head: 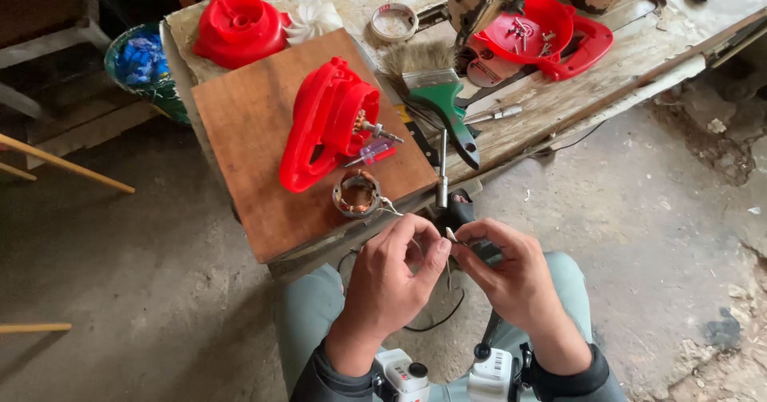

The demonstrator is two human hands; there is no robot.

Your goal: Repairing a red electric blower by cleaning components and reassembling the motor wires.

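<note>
I am pinching a small pale part between the fingertips of both hands, just above my lap and just in front of the near edge of the bench. My left hand is curling inward, thumb and forefinger closing together on the part's left side. My right hand is mirroring it, fingertips pressing on the right side, so the two hands are nearly touching. The part is too small and too hidden to identify; it looks light and stiff, the kind of thing that slips easily, so I judge a fingertip pinch at its ends suits it best. A thin black wire is looping down beneath my hands; I cannot tell whether it joins the part. Both wrists are bending toward each other, forearms coming up from my knees, dark sleeves at the cuffs.

Beyond my hands, a copper-wound coil ring is sitting on a brown board. Behind it a red housing is lying on its side, with a small screwdriver just beside it. A green-handled brush is lying to the right, and a metal socket tool is pointing toward me. Farther back, a red cover, a white fan wheel and a red dish holding screws are resting on the bench.
</note>
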